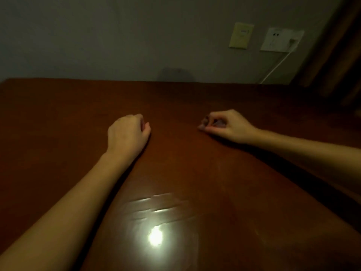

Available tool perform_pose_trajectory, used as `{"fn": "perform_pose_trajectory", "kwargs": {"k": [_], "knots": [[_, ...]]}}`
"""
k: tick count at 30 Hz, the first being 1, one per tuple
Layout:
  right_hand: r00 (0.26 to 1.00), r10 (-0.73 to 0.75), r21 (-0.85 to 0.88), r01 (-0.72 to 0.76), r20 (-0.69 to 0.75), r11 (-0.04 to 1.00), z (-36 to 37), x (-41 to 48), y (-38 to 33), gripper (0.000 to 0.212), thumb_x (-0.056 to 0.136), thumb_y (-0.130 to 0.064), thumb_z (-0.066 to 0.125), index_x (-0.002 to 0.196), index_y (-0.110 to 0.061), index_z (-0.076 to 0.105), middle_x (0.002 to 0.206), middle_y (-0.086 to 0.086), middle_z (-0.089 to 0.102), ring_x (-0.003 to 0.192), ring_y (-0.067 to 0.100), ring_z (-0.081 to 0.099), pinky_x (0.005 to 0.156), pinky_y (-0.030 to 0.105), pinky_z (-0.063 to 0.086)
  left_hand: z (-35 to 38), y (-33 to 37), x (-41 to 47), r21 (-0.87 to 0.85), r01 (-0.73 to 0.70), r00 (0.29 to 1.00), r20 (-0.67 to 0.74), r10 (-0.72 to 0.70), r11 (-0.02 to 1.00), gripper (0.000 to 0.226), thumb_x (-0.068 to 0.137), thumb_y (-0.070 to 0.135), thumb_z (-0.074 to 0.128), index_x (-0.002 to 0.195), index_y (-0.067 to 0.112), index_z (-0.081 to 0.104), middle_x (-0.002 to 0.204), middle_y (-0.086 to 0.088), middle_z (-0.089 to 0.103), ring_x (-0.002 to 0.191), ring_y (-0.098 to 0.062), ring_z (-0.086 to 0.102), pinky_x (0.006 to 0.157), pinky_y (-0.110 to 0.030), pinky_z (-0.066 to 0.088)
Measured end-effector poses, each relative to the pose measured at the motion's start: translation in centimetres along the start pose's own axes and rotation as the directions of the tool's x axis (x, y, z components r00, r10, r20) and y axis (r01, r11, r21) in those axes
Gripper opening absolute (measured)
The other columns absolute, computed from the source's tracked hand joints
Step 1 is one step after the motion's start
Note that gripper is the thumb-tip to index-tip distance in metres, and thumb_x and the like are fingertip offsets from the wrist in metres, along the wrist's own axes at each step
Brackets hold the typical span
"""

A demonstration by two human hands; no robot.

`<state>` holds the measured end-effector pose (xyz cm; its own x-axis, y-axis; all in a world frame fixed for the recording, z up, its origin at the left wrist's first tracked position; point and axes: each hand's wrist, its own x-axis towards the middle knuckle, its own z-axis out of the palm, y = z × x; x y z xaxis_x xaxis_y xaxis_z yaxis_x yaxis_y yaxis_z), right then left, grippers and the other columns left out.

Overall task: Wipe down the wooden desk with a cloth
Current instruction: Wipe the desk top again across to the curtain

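The dark reddish wooden desk (181, 173) fills the lower part of the head view, and a bright lamp reflection lies near its front. My left hand (127, 133) rests on the desk left of centre, fingers curled under into a loose fist that holds nothing. My right hand (224, 125) rests right of centre with its fingers curled and the thumb tip against the fingertips, which touch the wood. Nothing shows between them. Both bare forearms lie on the desk. No cloth is in view.
A grey wall (117, 36) stands behind the desk's far edge. On it at the right are a yellowish switch plate (241, 35) and a white socket (281, 39) with a white cable (277, 65) running down. A dark curtain (340, 55) hangs at the far right.
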<state>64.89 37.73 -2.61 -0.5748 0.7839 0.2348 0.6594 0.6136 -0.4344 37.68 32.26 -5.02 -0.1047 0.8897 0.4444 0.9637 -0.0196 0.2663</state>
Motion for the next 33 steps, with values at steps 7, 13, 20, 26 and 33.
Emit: {"fn": "perform_pose_trajectory", "kwargs": {"k": [7,13,20,26,33], "knots": [[0.994,0.021,-0.184,-0.041,-0.106,0.982,3.5,4.1,-4.7,0.025,0.083,-0.057,0.056,0.076,-0.033,0.055,0.093,-0.007,0.070,0.085,0.011,0.064,0.075,0.040,0.054,-0.6,0.0,-1.5,0.012,-0.019,1.000,-0.007,0.019,1.000,0.024,0.096,0.033,0.050,0.082,0.016,0.057,0.077,-0.001,0.057,0.070,-0.017,0.054,0.057,-0.030,0.039],[0.947,-0.299,0.057,0.294,0.116,0.954,2.8,-8.4,-9.5,0.010,0.088,-0.027,0.065,0.082,-0.019,0.065,0.094,-0.017,0.064,0.095,0.006,0.065,0.077,0.027,0.052,-0.9,0.1,-1.7,-0.024,-0.039,0.999,0.028,0.040,0.999,0.022,0.096,0.034,0.050,0.085,0.017,0.058,0.076,0.001,0.057,0.068,-0.015,0.052,0.060,-0.030,0.039],[0.982,0.148,-0.137,-0.163,-0.114,0.977,0.3,-3.4,-3.6,0.028,0.086,-0.048,0.060,0.080,-0.020,0.062,0.100,-0.008,0.068,0.095,0.006,0.062,0.084,0.045,0.053,-1.2,2.1,-2.9,-0.045,-0.122,0.989,0.073,0.125,0.991,0.021,0.096,0.036,0.050,0.084,0.021,0.055,0.075,0.002,0.056,0.068,-0.014,0.053,0.060,-0.029,0.040],[0.976,-0.213,-0.035,0.214,0.043,0.976,4.8,-8.0,-13.1,0.018,0.086,-0.044,0.059,0.079,-0.027,0.062,0.085,-0.015,0.066,0.080,0.001,0.062,0.068,0.034,0.052,-1.5,2.2,-3.1,-0.032,-0.136,0.988,0.067,0.138,0.990,0.022,0.095,0.037,0.050,0.083,0.020,0.056,0.080,-0.001,0.056,0.077,-0.025,0.058,0.063,-0.033,0.042],[0.981,0.178,-0.010,-0.179,-0.074,0.984,-0.3,-11.4,-6.0,0.017,0.084,-0.035,0.067,0.079,-0.019,0.065,0.099,-0.013,0.068,0.103,0.000,0.061,0.092,0.038,0.051,-1.3,2.9,-3.6,-0.078,-0.188,0.976,0.094,0.195,0.979,0.022,0.097,0.036,0.050,0.093,0.017,0.061,0.083,-0.001,0.061,0.074,-0.015,0.057,0.063,-0.028,0.042]]}}
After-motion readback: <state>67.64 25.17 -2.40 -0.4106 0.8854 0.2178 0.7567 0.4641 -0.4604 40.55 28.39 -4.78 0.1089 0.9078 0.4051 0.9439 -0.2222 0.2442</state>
